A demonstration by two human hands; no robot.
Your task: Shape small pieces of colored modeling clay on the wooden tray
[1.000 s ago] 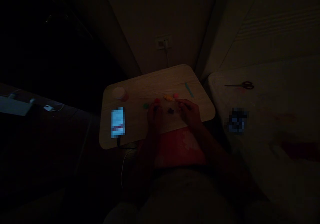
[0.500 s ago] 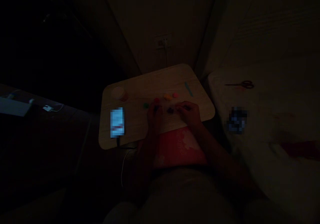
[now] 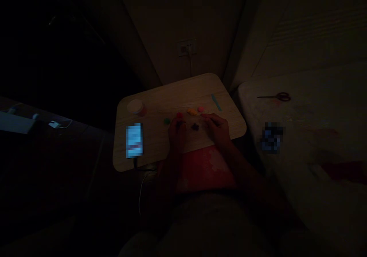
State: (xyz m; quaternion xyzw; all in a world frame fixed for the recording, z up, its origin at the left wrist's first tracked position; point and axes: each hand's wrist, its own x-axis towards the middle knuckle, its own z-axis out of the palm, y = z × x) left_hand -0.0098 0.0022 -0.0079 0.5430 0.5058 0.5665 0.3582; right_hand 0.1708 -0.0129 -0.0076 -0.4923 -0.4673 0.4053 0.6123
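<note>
The scene is very dark. My left hand (image 3: 176,132) is closed over the table, its fingertips around a small dark lump (image 3: 180,123). A red lump (image 3: 179,115) lies just beyond those fingers, and a green lump (image 3: 167,121) to their left. My right hand (image 3: 218,127) has its fingers curled and pinched; whatever is between them is too dim to make out. Between the hands rests a dark clay-like piece (image 3: 195,126) with an uneven outline. Beyond it are a yellow-orange lump (image 3: 192,111) and a pink lump (image 3: 201,109), near my right fingertips.
On the small wooden table (image 3: 160,96) are a light-blue flat tool (image 3: 216,102), a lidded tub (image 3: 137,107) and a lit phone (image 3: 134,140) with a cable. Scissors (image 3: 275,96) lie on the pale surface to the right. A wall socket (image 3: 187,47) holds a plug.
My right fingertips have shifted slightly up and left, towards the yellow-orange lump, so the dark piece shows more clearly. My left hand has barely moved.
</note>
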